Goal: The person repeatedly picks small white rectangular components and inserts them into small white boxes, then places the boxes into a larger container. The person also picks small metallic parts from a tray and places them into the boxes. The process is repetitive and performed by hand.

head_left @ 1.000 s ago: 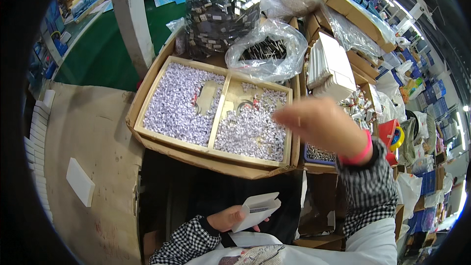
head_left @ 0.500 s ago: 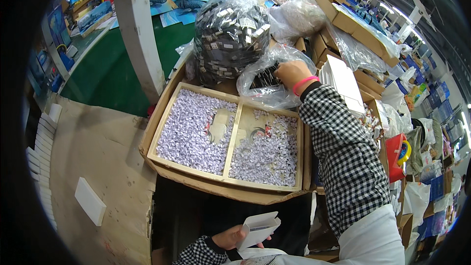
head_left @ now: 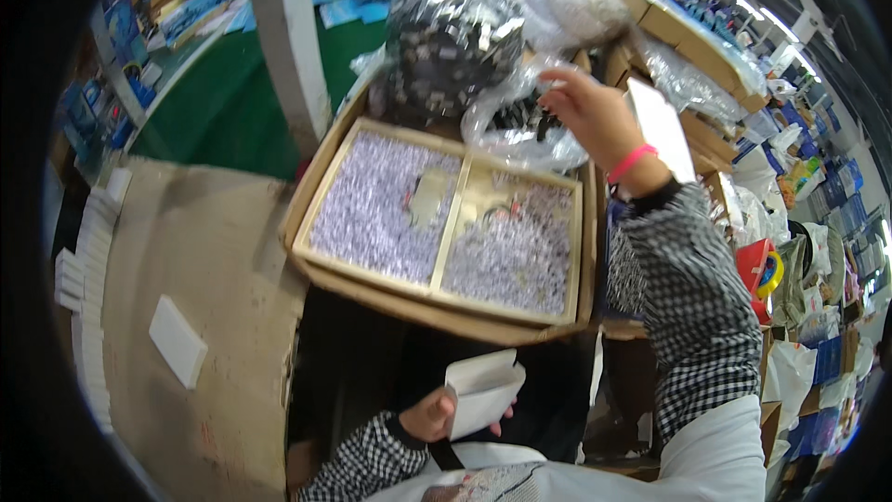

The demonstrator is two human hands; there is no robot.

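A white block (head_left: 177, 340) is lying on the cardboard surface (head_left: 214, 251) at eight o'clock; white boxes (head_left: 82, 265) are lining its left edge, a pillar (head_left: 286, 37) standing at eleven o'clock.

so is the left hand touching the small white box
Touching. The head view shows the left hand gripping the small white box, fingers wrapped on its lower edge.

- Left hand (head_left: 429, 416) sits low near the body, gripping a small white open box (head_left: 480, 390).
- Right hand (head_left: 595, 116) is stretched out above a clear plastic bag (head_left: 520, 125) of dark pieces, fingers spread; whether it holds anything is unclear.
- Just below lies a divided cardboard tray (head_left: 444, 223), both halves full of tiny pale bits.
- A white block (head_left: 177, 341) rests on the brown table (head_left: 223, 251) to the left.
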